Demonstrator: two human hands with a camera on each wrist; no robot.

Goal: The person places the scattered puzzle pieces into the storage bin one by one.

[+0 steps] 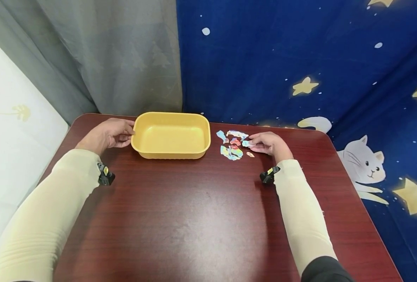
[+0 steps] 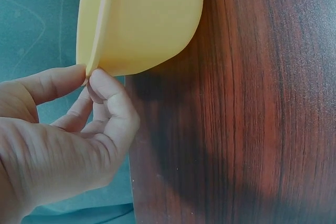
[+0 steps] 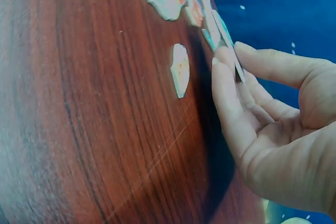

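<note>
A yellow plastic basin (image 1: 171, 154) stands near the back edge of the table, its inside bare. My left hand (image 1: 115, 133) pinches the rim at its left end; in the left wrist view, thumb and index finger meet on the basin's rim (image 2: 100, 30). Right of the basin lies a loose group of colourful flat puzzle pieces (image 1: 232, 152). At that group's right side, my right hand (image 1: 265, 143) pinches a light-blue puzzle piece (image 1: 246, 143). The right wrist view shows this piece edge-on between thumb and fingers, with a small separate piece (image 3: 180, 72) lying nearby on the table.
The dark red wooden table (image 1: 180, 211) has rounded back corners. Behind it hang a grey curtain (image 1: 124, 58) and a blue curtain (image 1: 251, 58) with stars and a white cat. A white surface (image 1: 14, 98) stands at the left.
</note>
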